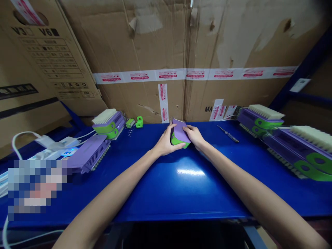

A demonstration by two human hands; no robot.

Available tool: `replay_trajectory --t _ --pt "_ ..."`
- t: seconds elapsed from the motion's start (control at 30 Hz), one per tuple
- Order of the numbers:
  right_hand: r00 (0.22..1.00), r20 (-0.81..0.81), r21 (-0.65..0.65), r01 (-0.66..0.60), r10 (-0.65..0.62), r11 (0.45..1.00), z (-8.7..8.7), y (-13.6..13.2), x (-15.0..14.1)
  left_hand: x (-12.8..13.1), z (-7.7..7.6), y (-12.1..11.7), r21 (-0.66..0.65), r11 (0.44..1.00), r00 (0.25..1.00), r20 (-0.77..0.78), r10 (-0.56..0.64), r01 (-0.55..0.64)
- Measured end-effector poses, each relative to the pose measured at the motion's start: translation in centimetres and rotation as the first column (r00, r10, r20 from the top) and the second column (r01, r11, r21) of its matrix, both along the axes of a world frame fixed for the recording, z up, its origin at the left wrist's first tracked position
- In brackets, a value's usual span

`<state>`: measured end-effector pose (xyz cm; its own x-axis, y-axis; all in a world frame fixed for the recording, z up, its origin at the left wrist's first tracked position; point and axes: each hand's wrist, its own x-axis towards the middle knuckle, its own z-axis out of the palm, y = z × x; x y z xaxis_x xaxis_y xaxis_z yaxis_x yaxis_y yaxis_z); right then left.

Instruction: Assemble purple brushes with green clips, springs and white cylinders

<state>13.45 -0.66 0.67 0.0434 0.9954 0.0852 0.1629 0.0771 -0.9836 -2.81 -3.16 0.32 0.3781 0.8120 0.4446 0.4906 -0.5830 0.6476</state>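
Cardboard sheets (135, 41), joined by printed tape (145, 75), stand behind a blue tabletop (166, 193). On its right lie stacked purple-and-green bristle brushes (293, 148); on its left, a brush stack (109, 125) and a purple brush head (89, 152) beside a white power strip (48, 143). At the rear centre, a purple-and-green brush unit (181, 132) is gripped between the left hand (166, 141), thumb across its green end, and the right hand (195, 136), fingers on its purple face. A slender screwdriver (228, 134) lies to the right; a green bracket (139, 122), to the left.
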Motion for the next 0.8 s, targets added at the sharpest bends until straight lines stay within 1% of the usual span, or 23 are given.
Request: replay_trajectory --t 0.1,0.13,0.23,0.3,0.37,0.43,0.5,0.57,0.63,0.67,0.7,0.73,0.77,0.8 --pt "0.996 -0.004 0.007 0.094 -0.094 0.996 0.0 0.1 -0.1 0.0 -0.2 0.1 -0.034 0.999 1.000 0.001 -0.002 0.002" --pt "0.994 -0.009 -0.001 0.109 -0.109 0.994 0.1 0.1 -0.1 -0.1 -0.3 0.2 -0.039 0.999 1.000 0.001 0.005 -0.005" --pt "0.996 -0.041 -0.011 0.084 -0.084 0.996 0.1 0.2 -0.2 -0.4 -0.3 0.5 -0.032 0.999 1.000 0.000 0.026 -0.026" --pt "0.996 -0.045 0.000 0.071 -0.071 0.997 0.2 0.2 -0.2 -0.6 0.0 0.8 -0.012 0.999 0.999 0.010 0.048 -0.048" --pt "0.997 -0.038 0.010 0.066 -0.065 0.998 0.1 0.2 -0.1 -0.9 0.7 1.2 0.010 0.990 0.990 0.011 0.144 -0.144" --pt "0.998 -0.037 0.019 0.060 -0.059 0.998 0.1 0.2 0.0 -1.3 1.9 1.4 0.039 0.951 0.950 -0.037 0.309 -0.307" --pt "0.997 -0.040 0.030 0.061 -0.060 0.998 0.0 0.3 0.2 -1.9 3.4 1.3 0.104 0.896 0.881 -0.165 0.444 -0.432" --pt "0.997 -0.039 0.042 0.070 -0.068 0.997 0.0 0.4 0.2 -2.9 5.0 0.7 0.204 0.857 0.784 -0.348 0.515 -0.473" --pt "0.997 -0.037 0.054 0.075 -0.073 0.996 0.0 0.4 0.3 -4.7 6.2 -0.5 0.293 0.820 0.638 -0.520 0.569 -0.492" --pt "0.997 -0.034 0.058 0.075 -0.073 0.996 0.0 0.4 0.3 -5.8 6.8 -1.3 0.323 0.791 0.555 -0.577 0.600 -0.519" --pt "0.997 -0.028 0.063 0.074 -0.073 0.995 0.0 0.4 0.3 -7.2 7.2 -2.2 0.342 0.763 0.483 -0.616 0.623 -0.548" --pt "0.997 -0.021 0.067 0.076 -0.074 0.995 0.0 0.4 0.3 -8.7 7.5 -3.2 0.359 0.737 0.429 -0.635 0.643 -0.573" --pt "0.997 -0.013 0.071 0.078 -0.078 0.994 0.0 0.4 0.4 -10.3 7.7 -4.3 0.376 0.711 0.389 -0.639 0.663 -0.595" --pt "0.997 -0.007 0.076 0.081 -0.081 0.994 0.0 0.4 0.4 -12.1 7.7 -5.5 0.398 0.668 0.350 -0.622 0.700 -0.628"
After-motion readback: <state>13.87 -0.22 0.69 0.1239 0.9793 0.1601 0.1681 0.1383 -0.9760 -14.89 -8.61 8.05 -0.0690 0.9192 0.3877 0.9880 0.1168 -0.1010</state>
